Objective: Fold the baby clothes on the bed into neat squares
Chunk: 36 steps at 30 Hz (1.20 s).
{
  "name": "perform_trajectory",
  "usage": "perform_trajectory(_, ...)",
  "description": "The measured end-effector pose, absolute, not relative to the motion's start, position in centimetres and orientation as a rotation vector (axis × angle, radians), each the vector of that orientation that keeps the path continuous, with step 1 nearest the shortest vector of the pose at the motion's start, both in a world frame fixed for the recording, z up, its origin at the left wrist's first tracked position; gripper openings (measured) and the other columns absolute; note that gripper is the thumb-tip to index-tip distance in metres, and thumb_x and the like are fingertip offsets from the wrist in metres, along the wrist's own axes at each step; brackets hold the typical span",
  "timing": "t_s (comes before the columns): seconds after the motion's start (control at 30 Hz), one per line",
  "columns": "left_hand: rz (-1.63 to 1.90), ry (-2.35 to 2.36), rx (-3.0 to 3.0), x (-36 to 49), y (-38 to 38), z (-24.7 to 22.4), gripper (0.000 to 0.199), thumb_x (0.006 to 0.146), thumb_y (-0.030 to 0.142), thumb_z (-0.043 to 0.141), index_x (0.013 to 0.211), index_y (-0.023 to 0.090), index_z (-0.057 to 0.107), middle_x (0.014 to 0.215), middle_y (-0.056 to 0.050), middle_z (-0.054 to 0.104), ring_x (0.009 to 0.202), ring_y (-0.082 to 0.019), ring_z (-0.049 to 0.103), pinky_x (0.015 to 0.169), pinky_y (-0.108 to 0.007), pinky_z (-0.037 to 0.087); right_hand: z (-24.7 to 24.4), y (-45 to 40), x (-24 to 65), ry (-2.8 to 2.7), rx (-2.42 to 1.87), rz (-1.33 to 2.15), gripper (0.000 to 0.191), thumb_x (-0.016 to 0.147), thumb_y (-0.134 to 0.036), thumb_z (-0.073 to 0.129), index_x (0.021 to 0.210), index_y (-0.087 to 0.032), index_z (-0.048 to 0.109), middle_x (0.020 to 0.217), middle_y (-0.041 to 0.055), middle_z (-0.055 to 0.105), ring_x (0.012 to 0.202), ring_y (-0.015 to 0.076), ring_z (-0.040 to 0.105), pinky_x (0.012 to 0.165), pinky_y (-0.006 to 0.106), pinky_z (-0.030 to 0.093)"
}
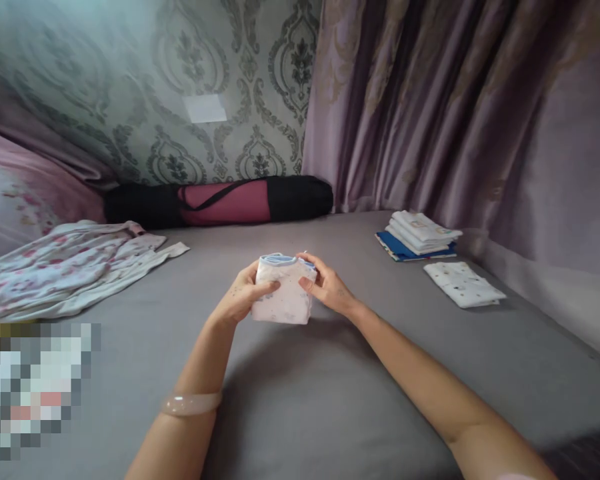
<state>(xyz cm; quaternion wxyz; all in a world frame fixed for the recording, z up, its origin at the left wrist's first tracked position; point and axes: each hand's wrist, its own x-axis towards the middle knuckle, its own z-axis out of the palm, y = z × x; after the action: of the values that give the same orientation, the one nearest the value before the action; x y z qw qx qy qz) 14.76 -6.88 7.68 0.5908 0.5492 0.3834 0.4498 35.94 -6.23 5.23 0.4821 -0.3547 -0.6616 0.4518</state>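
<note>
A small folded white cloth with blue trim (283, 300) is held up in front of me, above the grey sheet. My left hand (244, 292) grips its left side, thumb across the front. On the right side, my right hand (327, 285) holds it, with the thumb on the front and fingers behind. The blue edging shows along the top of the cloth, and faint small prints mark its face. A pale bangle (193, 404) circles my left wrist.
A folded stack (420, 233) of white and blue cloths lies at the right, with a dotted white cloth (464, 285) nearer me. Floral clothes (80, 267) lie loose at the left. A black and maroon long bag (225, 202) rests along the wall beside the purple curtain (405, 100).
</note>
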Motion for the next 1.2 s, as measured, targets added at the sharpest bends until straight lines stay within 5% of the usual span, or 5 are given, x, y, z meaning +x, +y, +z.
perform_trajectory(0.2, 1.015, 0.786, 1.067, 17.3, -7.7, 6.9, 0.065, 0.061, 0.026, 0.081, 0.121, 0.016, 0.059, 0.100, -0.010, 0.071, 0.083, -0.024, 0.068, 0.068, -0.027, 0.054, 5.6, -8.1, 38.1, -1.128, -0.861, 1.551, 0.049, 0.065, -0.043, 0.081, 0.107, -0.023, 0.063, 0.099, 0.0020, 0.068, 0.089, 0.0185, 0.063, 0.080, 0.031, 0.049)
perform_trajectory(0.63, 0.887, 0.865, 0.834, 22.2, -9.3, 3.8, 0.061, 0.060, 0.019, 0.081, 0.118, 0.016, 0.061, 0.102, -0.010, 0.072, 0.084, -0.024, 0.071, 0.068, -0.027, 0.057, 4.1, -11.1, 41.9, -0.854, -1.029, 1.536, 0.054, 0.047, -0.036, 0.091, 0.090, -0.019, 0.063, 0.084, -0.0027, 0.068, 0.076, 0.0135, 0.062, 0.077, 0.028, 0.049)
perform_trajectory(0.87, 1.064, 1.009, 0.773, 20.0, -7.1, 2.4, 0.038, 0.074, 0.010, 0.066, 0.111, 0.012, 0.061, 0.098, -0.012, 0.072, 0.080, -0.016, 0.070, 0.067, -0.023, 0.058, 7.2, -12.1, 50.8, -0.943, -1.258, 1.356, 0.044, 0.056, -0.029, 0.088, 0.093, -0.018, 0.065, 0.091, 0.0020, 0.072, 0.080, 0.0165, 0.067, 0.082, 0.032, 0.053)
perform_trajectory(1.2, 1.247, 1.157, 0.562, 18.3, -5.0, 1.8, 0.022, 0.070, 0.002, 0.058, 0.088, 0.012, 0.063, 0.072, -0.003, 0.069, 0.056, -0.009, 0.065, 0.050, -0.015, 0.051, 15.1, -11.9, 67.4, -0.924, -1.764, 1.020, 0.025, 0.073, -0.013, 0.073, 0.096, -0.017, 0.062, 0.093, 0.0083, 0.074, 0.074, 0.0186, 0.070, 0.074, 0.033, 0.059)
